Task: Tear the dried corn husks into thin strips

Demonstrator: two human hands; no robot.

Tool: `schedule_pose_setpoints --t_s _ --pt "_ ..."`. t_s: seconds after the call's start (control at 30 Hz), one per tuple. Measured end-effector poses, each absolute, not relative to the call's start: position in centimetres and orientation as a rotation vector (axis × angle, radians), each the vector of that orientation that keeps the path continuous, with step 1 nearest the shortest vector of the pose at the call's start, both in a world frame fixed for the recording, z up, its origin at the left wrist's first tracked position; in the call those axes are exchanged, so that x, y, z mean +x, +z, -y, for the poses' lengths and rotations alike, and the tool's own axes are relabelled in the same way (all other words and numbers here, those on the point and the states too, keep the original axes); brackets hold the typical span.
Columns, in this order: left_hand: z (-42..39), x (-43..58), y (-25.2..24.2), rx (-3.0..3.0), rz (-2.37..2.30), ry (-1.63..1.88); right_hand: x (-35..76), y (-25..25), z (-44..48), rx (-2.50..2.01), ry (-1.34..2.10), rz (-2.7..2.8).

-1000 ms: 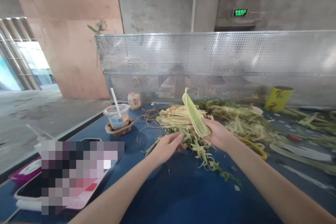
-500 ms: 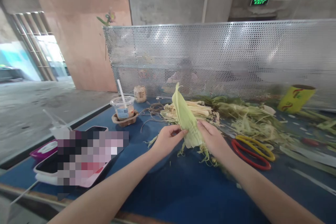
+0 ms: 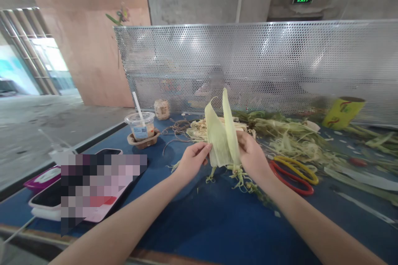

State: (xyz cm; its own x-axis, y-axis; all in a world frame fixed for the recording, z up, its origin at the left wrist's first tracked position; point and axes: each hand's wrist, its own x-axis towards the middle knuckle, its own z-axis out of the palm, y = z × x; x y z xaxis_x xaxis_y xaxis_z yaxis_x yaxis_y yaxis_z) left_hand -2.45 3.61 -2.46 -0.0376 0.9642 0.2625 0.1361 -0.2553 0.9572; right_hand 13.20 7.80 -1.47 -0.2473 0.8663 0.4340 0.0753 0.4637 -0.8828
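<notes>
Both my hands hold a pale green corn husk leaf (image 3: 222, 132) upright above the blue table (image 3: 217, 223). My left hand (image 3: 192, 160) pinches its left edge; my right hand (image 3: 251, 155) grips its right side. The leaf is split into two strips that spread apart at the top. Green scraps (image 3: 239, 180) lie on the table just below the hands. Behind the leaf lies a bundle of pale husk strips (image 3: 202, 128).
A plastic cup with a straw (image 3: 140, 126) stands in a paper holder at the left, a small jar (image 3: 162, 109) behind it. Red and yellow rings (image 3: 295, 169) lie to the right, a yellow tube (image 3: 342, 112) farther back. A perforated metal screen (image 3: 264, 66) runs behind the table. More husks (image 3: 289, 136) are heaped at right.
My left hand came up from the scraps and took the leaf's left edge. The leaf has been pulled apart into two strips between both hands.
</notes>
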Motion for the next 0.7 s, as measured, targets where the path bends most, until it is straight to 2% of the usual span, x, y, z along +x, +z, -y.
schedule_pose_setpoints --t_s 0.3,0.47,0.7 --pt "-3.71 -2.67 -2.7 1.446 -1.168 1.399 12.8 -1.45 -7.62 -0.846 1.178 1.537" --pt "-3.34 -2.23 -2.15 1.422 -1.187 1.405 12.67 -1.94 -7.62 -0.82 1.063 1.67" --pt "-3.86 -3.0 -2.25 1.387 -1.371 1.665 12.46 -1.77 -7.57 -0.95 1.251 1.585"
